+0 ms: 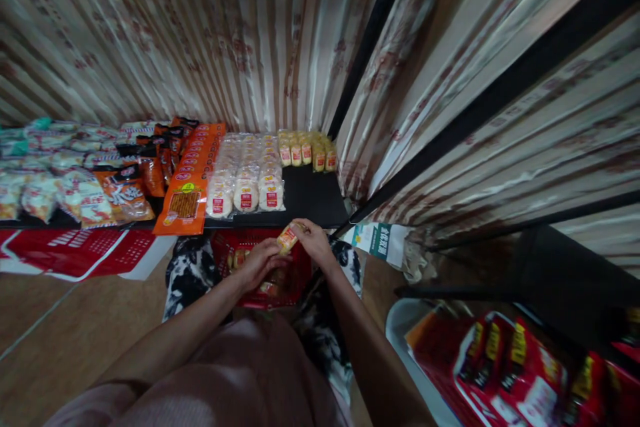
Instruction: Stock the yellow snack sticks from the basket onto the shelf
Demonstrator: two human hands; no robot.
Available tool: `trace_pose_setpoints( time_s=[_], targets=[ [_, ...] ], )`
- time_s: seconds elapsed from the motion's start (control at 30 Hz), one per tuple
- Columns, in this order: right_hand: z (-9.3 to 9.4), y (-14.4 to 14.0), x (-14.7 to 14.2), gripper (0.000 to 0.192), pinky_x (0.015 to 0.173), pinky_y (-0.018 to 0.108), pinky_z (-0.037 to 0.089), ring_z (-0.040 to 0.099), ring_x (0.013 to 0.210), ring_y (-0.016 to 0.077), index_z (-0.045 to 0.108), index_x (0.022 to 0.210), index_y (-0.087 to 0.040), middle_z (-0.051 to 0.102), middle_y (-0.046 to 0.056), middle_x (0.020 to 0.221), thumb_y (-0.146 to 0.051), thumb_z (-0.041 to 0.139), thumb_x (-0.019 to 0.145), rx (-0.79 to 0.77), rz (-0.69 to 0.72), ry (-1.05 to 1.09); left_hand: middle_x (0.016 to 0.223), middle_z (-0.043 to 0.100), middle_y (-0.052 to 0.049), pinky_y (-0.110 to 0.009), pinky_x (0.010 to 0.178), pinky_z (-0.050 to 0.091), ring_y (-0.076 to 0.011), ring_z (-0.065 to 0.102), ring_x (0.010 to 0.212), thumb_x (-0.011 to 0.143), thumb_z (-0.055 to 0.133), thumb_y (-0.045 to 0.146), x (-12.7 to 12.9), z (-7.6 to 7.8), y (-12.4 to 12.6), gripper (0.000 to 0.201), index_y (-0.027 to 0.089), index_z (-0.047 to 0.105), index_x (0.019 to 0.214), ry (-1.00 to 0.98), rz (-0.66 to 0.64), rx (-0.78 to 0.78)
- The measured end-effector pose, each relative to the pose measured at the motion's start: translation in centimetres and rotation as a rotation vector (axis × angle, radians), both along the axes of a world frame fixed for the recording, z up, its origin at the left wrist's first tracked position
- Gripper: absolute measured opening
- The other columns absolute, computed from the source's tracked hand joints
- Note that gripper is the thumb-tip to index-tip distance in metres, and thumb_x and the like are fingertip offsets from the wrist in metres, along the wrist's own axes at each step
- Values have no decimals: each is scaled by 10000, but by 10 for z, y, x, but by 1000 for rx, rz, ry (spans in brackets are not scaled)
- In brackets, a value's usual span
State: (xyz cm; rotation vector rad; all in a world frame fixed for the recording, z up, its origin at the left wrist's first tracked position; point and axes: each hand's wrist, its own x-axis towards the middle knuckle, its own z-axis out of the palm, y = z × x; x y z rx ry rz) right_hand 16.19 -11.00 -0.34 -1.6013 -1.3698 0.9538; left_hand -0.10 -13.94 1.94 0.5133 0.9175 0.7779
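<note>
A small wrapped yellow snack packet (288,239) with a red and white label is held above a red plastic basket (304,273). My left hand (261,261) grips its left end with bent fingers. At the other end, my right hand (316,243) has its fingers closed around the packet. The basket sits between my knees, and more yellow-wrapped packets (239,257) lie inside it, partly covered by my left hand. Similar yellow packets (296,152) stand in short rows at the back right of the black shelf (313,197).
Rows of round white packaged snacks (246,193) stand beside a flat orange pack (187,183). Farther left are orange bags (123,190) and white bags (40,193). Striped curtains (200,33) and black poles (425,167) enclose the shelf. Red packages (530,373) fill a container at lower right.
</note>
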Motion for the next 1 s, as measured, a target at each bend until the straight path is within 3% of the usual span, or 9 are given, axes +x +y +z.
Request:
trace_pose_setpoints(
  time_s=[0.1,0.23,0.33,0.5,0.67,0.83,1.0],
  targets=[
    [3,2,2,333,691,265,499,638,734,157,685,957,-210,705,20,848,-451,550,773,-16,-66,-7,776,687,-72,-196,587,512,-142,678,661,718,614,112,5,8,4,153,109,572,866,72,13,2],
    [5,0,5,369,540,234,469,581,536,134,664,1035,-224,657,-17,631,-456,507,794,-26,-91,-20,782,677,-71,-177,494,483,-125,666,580,738,619,131,10,18,19,117,111,560,838,162,63,4],
    [9,-4,7,367,479,229,435,542,452,125,678,937,-213,619,-23,579,-471,443,824,-31,-70,-38,752,671,-56,-169,434,451,-121,653,533,764,591,135,13,26,32,65,119,547,809,224,61,49],
    [17,-9,13,354,535,217,437,582,548,137,686,827,-234,642,-5,628,-437,399,864,29,-20,-216,643,654,-30,-158,404,401,-95,602,460,755,607,174,20,34,55,64,119,577,770,331,-7,167],
    [30,-4,19,304,740,258,467,603,769,167,694,910,-216,673,65,881,-382,444,865,222,-80,-417,512,582,32,-162,398,336,-83,523,420,750,565,169,31,41,81,36,160,570,715,525,-120,407],
    [32,4,21,344,661,252,489,533,581,111,618,1103,-179,625,64,939,-361,525,826,270,-18,-344,575,594,28,-198,468,346,-99,505,450,730,563,158,42,45,103,52,178,607,750,748,-169,614],
    [19,22,21,362,658,258,501,535,570,95,593,1125,-181,586,57,946,-313,554,791,270,-64,-307,536,554,32,-200,544,352,-114,494,518,702,593,138,52,48,119,62,193,622,695,773,-150,650]
  ],
)
